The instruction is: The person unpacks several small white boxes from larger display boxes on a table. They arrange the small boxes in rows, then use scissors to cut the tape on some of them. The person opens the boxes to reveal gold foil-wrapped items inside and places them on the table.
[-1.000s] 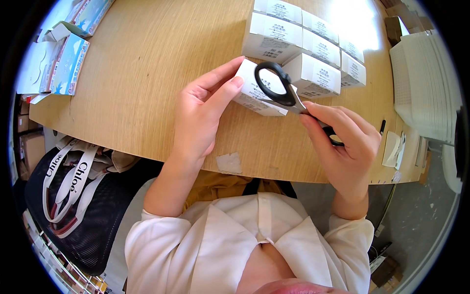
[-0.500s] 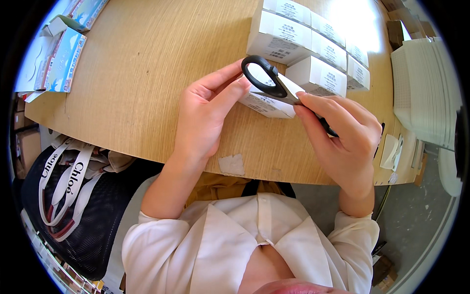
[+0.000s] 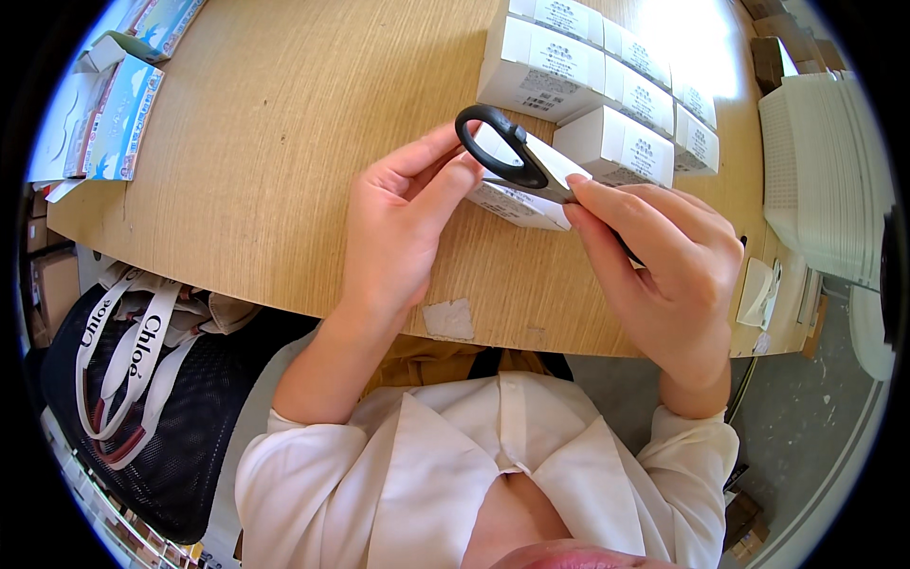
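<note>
Lying slantwise across a small white box (image 3: 519,185), the black-handled scissors (image 3: 512,156) are running from upper left to lower right, their handle loop pointing up-left toward the far side of the tabletop (image 3: 265,142) and their blade end disappearing into the right hand (image 3: 668,275). That hand's grip is closing around the blade end, fingers pressing on the box's near corner. The left hand (image 3: 398,218) is gripping the box from its left side, fingertips touching the handle loop, holding it just above the tabletop's near edge. Behind it, rows of matching white boxes (image 3: 607,85) with pale printed labels are sitting close together. Flat blue-and-white cartons (image 3: 114,114) are lying at the far left corner, a white ribbed tray (image 3: 820,161) is standing to the right, and a dark bag with striped straps (image 3: 123,379) is resting below the tabletop's edge on the left.
</note>
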